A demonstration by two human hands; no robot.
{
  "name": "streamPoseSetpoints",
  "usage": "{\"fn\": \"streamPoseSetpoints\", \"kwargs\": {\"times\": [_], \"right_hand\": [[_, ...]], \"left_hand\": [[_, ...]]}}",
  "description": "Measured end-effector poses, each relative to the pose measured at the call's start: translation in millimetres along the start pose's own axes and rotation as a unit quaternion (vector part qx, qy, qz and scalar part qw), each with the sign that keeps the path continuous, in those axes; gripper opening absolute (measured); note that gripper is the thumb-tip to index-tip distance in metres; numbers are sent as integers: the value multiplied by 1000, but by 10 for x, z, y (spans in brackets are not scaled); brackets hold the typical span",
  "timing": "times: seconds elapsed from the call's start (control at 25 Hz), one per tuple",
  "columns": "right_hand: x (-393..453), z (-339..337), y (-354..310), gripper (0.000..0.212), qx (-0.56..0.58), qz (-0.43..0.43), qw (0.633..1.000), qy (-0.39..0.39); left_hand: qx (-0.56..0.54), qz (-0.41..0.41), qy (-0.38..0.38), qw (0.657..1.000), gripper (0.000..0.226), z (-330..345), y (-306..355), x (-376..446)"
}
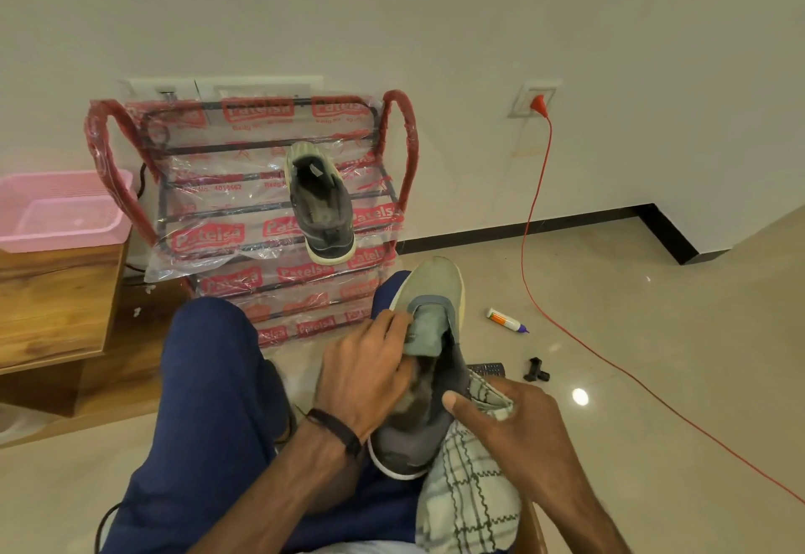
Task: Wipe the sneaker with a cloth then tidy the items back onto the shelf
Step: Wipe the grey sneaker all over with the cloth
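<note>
The person wears dark blue trousers (204, 383) of a plain, smooth cloth with no pattern or print; both legs show, the left one fully along the thigh and knee, the right one mostly hidden. The fabric creases softly at the knee and along the inner thigh. Both forearms are bare, with no sleeves in view. On the wrist of the left hand (366, 375) sits a thin black band (335, 429), narrow and dark, with a slightly thicker section on the outer side. The right hand (509, 427) carries no ring, watch or band that can be seen. The fingernails on both hands are short.
</note>
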State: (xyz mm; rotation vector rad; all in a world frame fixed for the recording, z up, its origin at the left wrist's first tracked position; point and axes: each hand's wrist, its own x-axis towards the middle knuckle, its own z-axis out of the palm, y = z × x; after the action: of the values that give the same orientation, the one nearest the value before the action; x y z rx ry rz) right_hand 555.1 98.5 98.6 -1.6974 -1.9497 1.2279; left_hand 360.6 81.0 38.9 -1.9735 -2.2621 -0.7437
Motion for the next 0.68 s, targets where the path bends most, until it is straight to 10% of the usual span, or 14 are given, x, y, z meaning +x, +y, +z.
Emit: {"fn": "streamPoseSetpoints", "kwargs": {"times": [0.2,0.32,0.52,0.68], "right_hand": [[-104,-358,63,47,186,144,957,-167],[-112,-663,96,57,195,146,965,-95],[215,-715,-232,22,89,-132,969,187],[586,-171,-147,47,-71,-293,948,101]], "left_hand": [[21,140,134,981,18,40,-76,-101],[30,232,143,962,24,73,-153,-94],[-6,264,156,952,23,149,-121,-14],[5,211,144,967,23,164,-119,-5]]}}
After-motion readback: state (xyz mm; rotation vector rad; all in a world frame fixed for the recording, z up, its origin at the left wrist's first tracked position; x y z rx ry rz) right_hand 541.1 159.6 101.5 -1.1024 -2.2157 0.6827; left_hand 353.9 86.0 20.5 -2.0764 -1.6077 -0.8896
